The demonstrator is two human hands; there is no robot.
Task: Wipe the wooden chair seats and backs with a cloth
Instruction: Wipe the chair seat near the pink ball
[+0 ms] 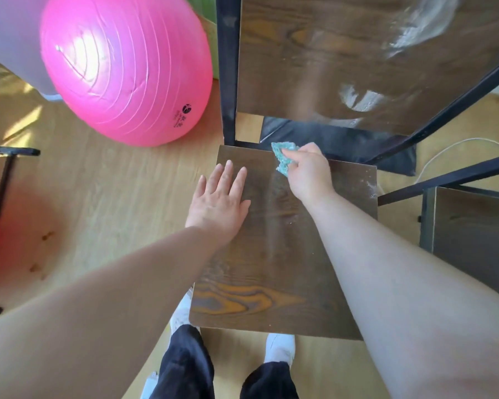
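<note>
A dark wooden chair seat point(274, 269) lies right below me, with its wooden back point(343, 61) rising behind in a black metal frame. My right hand point(308, 175) grips a teal cloth point(284, 158) and holds it against the seat's far edge. My left hand point(219, 197) lies flat on the seat's left side, fingers straight and spread. Pale dust specks dot the seat's far right corner, and smears show on the back.
A large pink exercise ball point(124, 67) sits on the wood floor to the left of the chair. A second wooden chair seat point(473, 226) stands at the right. A white cord point(450, 154) trails on the floor behind. My white shoes point(280, 349) stand under the seat's near edge.
</note>
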